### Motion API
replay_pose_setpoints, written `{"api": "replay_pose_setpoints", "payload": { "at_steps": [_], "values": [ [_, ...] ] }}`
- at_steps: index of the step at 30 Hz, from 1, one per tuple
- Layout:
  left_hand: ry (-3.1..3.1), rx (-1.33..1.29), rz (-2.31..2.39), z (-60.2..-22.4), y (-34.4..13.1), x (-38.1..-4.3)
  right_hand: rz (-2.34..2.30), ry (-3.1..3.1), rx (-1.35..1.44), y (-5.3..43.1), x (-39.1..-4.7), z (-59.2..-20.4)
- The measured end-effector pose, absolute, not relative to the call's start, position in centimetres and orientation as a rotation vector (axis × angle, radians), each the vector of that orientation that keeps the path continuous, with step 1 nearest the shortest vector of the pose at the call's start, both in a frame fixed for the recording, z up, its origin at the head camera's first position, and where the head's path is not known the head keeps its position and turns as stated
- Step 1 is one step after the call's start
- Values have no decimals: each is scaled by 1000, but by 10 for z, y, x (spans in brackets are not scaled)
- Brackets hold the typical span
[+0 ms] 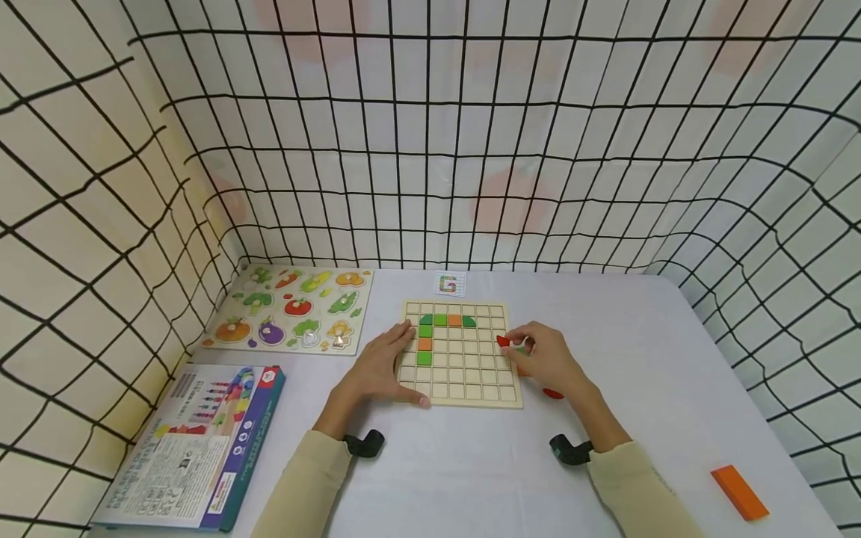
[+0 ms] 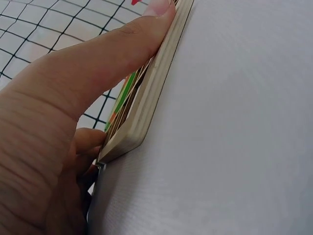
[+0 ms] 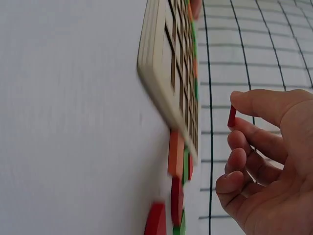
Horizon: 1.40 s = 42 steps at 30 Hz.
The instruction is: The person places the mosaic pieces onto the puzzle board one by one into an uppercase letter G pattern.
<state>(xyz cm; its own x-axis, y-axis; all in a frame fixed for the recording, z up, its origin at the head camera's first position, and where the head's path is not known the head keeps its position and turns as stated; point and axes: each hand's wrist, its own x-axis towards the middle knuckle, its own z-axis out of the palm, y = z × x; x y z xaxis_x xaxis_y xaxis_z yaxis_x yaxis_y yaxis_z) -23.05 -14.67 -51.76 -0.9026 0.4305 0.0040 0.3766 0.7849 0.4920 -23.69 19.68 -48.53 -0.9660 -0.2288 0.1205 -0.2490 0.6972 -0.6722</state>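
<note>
Left hand (image 1: 377, 368), spread wide, resting on the left and near edges of the grid board (image 1: 471, 373); board on the desk (image 1: 471, 471); right hand (image 1: 550, 360) pinching a red piece (image 1: 502, 341) above the board's right edge.

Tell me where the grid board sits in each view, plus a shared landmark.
Head: grid board just below centre.
Left wrist: grid board edge-on, upper part, left of centre.
Right wrist: grid board edge-on, upper middle.
Shared landmark: black mesh beyond it.
</note>
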Motion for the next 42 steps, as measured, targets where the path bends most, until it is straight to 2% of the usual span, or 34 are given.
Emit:
{"api": "replay_pose_setpoints", "payload": {
  "at_steps": [8, 23, 42],
  "values": [
    [2852, 655, 737, -515, -147, -229, 1214, -2848, 548, 159, -230, -486],
    [2855, 651, 786, -517, -148, -230, 1237, -2922, 652, 108, -223, -489],
    [2853, 628, 763, -517, -148, -230, 1114, -2939, 806, 75, -221, -495]
  ]
}}
